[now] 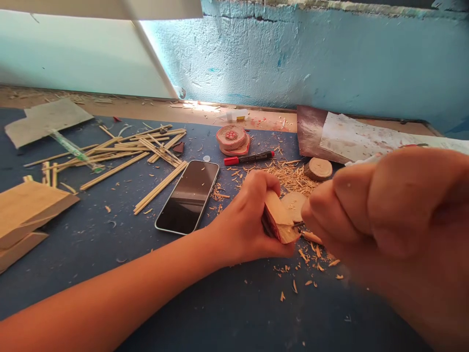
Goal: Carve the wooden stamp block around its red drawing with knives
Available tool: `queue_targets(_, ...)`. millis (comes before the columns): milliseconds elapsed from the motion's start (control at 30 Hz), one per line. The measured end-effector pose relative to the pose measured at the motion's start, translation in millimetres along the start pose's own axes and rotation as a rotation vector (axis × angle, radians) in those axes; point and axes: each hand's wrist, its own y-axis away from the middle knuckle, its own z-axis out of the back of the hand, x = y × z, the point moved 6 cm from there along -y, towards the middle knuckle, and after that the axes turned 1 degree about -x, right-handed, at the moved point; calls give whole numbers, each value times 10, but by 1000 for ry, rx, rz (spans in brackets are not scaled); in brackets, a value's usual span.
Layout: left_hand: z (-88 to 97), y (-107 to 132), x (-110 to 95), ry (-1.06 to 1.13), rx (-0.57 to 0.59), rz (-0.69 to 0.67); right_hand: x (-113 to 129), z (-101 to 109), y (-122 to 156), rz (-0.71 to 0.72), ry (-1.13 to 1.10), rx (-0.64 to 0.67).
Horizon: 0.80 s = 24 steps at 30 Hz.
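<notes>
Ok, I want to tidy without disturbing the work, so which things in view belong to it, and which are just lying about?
Seem in use:
wooden block, in the left hand
thin dark tool, mostly hidden by the right hand
wood shavings, likely by-products

Probably just lying about:
phone
red-capped marker
pale sticks
reddish discs

This looked like a small woodcraft workspace. Wood shavings (293,178) and thin sticks (114,170) littered the dark tabletop (205,313).
</notes>
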Motion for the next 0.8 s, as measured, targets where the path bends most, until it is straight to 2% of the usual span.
queue_targets(67,-23,3,-13,-1,20,-34,-34,-151,-223,-87,146,-55)
queue_targets(100,-31,5,-26,-11,26,-61,-70,-227,-312,-136,111,-40)
queue_targets(167,-42,8,-60,-46,29,-125,-88,-269,-428,-88,-32,-63)
queue_targets(233,-47,12,-90,-84,26,-187,-166,-213,-464,-85,-169,-66)
queue_targets(300,-52,14,-105,-100,28,-225,-299,-126,-466,-180,-234,-20)
queue_targets(367,-51,13,-100,-102,28,-224,-420,-45,-469,-295,-251,37)
queue_targets(433,-39,6,-75,-82,21,-180,-469,19,-490,-343,-259,46)
queue_targets(533,-19,-8,-26,-18,14,-82,-345,31,-535,-205,-294,-5)
queue_targets(633,-8,-14,-1,-5,4,-33,-137,-96,-512,-96,-211,-3)
queue_targets(700,-11,-9,-11,-41,-5,-52,-64,-198,-477,-153,-94,37)
queue_targets(800,-48,12,-77,-121,2,-176,-83,-263,-429,-305,-41,147)
